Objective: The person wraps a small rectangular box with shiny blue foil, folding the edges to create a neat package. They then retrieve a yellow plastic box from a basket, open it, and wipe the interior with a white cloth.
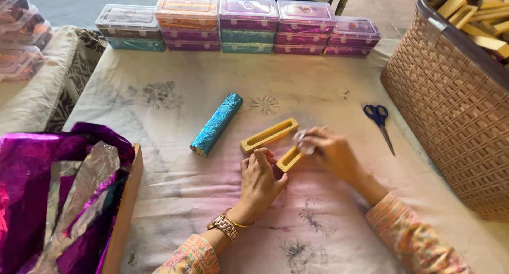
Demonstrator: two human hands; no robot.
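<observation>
Hands: left (261, 174) and right (327, 152) clamped on yellow wooden slotted block (289, 159); clear scrap pinched in right. Wrapping stage judged; foil sheet (63, 194) needed.

A pale, ink-stained cloth (339, 93) covers the work table, lit by soft, even daylight. At twelve o'clock, stacked clear-lidded plastic boxes (238, 24) stand in a row along the far edge, and behind them lies grey pavement (69, 3). At three o'clock stands a large brown woven plastic basket (450, 109). At nine o'clock a dark-patterned cream fabric (63, 77) drapes over a second surface. At seven o'clock a wooden tray (123, 221) holds crumpled purple and silver foil sheets (47, 189).
</observation>
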